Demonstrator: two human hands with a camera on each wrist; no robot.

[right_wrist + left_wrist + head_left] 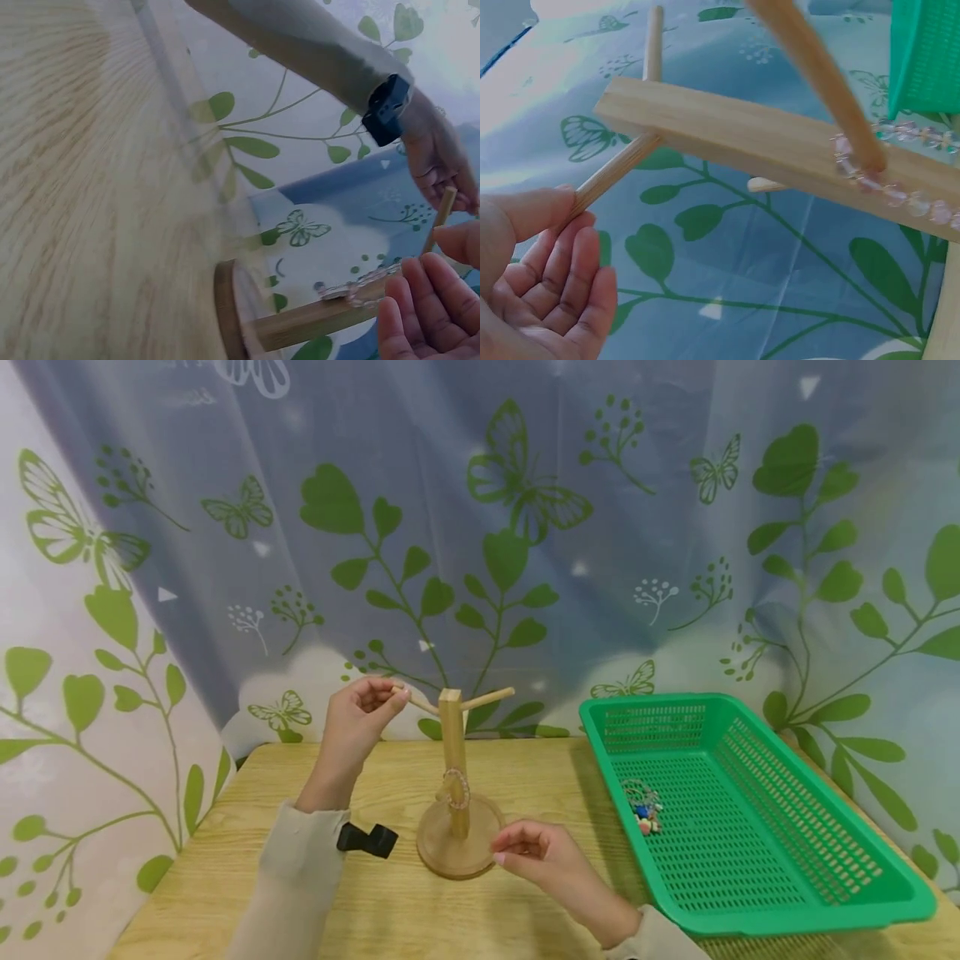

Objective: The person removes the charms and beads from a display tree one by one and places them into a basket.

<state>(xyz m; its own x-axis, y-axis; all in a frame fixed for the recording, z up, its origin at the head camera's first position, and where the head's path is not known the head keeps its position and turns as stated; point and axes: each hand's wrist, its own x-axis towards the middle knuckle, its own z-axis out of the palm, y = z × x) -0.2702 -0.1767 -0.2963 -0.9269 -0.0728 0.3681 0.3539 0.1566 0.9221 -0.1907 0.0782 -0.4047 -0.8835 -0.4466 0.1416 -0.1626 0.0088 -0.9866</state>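
A wooden stand (454,739) with a round base (478,852) and several side pegs stands upright on the table. My left hand (358,731) pinches the end of its upper left peg (615,166) between thumb and fingers. A bracelet of clear and pinkish beads (919,204) hangs on a lower peg, against the post. To the right of the base, low over the table, is my right hand (551,862). Its fingers (435,307) are loosely bent, thumb apart from them, with nothing held.
At the right stands a green plastic basket (795,920) with perforated walls. A small heap of beaded jewelry (647,814) lies inside, by its left wall. Behind the wooden table (390,918) hangs a curtain (450,460) printed with leaves and butterflies. A black device (367,841) is strapped to the left wrist.
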